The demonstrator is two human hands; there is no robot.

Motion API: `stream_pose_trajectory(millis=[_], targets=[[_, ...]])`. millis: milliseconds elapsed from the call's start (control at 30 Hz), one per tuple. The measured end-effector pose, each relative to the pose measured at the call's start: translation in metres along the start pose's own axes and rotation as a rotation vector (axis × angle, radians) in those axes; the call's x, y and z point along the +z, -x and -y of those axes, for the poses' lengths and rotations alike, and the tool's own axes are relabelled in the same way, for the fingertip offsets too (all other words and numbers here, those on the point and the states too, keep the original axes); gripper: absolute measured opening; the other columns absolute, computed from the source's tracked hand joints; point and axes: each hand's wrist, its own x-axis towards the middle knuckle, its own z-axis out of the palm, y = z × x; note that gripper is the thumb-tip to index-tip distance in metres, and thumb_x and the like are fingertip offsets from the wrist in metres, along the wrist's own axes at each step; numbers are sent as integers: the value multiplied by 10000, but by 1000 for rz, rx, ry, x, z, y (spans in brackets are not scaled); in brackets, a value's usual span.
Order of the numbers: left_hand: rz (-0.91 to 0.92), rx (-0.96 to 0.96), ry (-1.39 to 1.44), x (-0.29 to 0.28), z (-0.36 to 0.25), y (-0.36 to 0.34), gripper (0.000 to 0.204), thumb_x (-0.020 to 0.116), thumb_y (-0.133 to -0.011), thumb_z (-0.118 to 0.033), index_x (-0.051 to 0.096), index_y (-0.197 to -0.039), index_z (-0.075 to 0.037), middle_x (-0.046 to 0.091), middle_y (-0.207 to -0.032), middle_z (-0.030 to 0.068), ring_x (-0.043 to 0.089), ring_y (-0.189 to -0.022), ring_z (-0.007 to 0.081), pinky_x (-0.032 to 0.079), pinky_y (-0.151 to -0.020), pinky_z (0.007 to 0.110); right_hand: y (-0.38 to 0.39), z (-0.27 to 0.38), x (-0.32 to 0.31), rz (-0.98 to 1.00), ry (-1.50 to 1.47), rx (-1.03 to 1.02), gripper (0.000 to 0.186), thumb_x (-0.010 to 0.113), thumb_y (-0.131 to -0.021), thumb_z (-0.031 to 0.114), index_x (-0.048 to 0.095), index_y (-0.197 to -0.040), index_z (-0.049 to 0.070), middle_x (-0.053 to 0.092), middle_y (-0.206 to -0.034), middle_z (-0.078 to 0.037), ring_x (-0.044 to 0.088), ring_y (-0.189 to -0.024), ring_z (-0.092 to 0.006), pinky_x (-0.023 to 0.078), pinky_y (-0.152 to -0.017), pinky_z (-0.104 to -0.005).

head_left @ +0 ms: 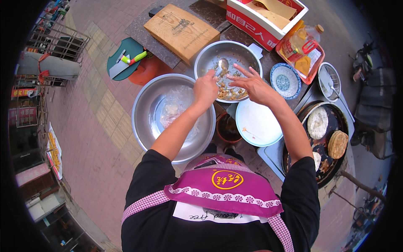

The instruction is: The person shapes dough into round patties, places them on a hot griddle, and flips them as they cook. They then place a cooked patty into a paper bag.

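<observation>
My left hand is closed at the left rim of a metal basin, its fingertips around the handle of a metal spoon. The spoon's bowl end points up and away from me. Over the basin's right side my right hand spreads its fingers, with nothing in them. Bits of chopped filling cling to the basin's bottom and wall. Beneath my left forearm stands a larger steel bowl with a crumpled clear plastic bag in it, holding something pale. A white round lid or plate lies below my right wrist.
A round griddle at right holds flatbreads. Nearby are a patterned blue bowl, a strainer and an oil bottle. A wooden box and red-white carton stand behind; a knife lies on a green board.
</observation>
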Motion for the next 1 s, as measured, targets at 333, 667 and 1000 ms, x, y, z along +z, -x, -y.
stream_pose_trajectory(millis=[333,667,1000], targets=[[-10,9,-14,3,9,1,87,549,-864,-107,536,-887,-24,577,-751,255,579,-771,458,430,-643,494,-1,6,6,-24,215,44,562,490,-797,-37,573,-1292,216,434,-1453,6,338,-1379,-280,444,-1005,-425],[-54,13,65,6,4,4,67,549,-870,-90,546,-903,-31,590,-746,256,586,-781,454,425,-642,507,-2,-11,9,-10,-482,-56,554,457,-560,-201,747,-913,112,368,-1484,-150,260,-1414,-323,215,-1167,-420],[-50,44,105,13,5,11,79,530,-891,-93,529,-904,-15,559,-711,242,570,-702,436,426,-611,460,-2,-16,-2,50,-889,76,562,354,-594,-197,726,-905,87,368,-1461,-229,310,-1394,-334,273,-1122,-361]])
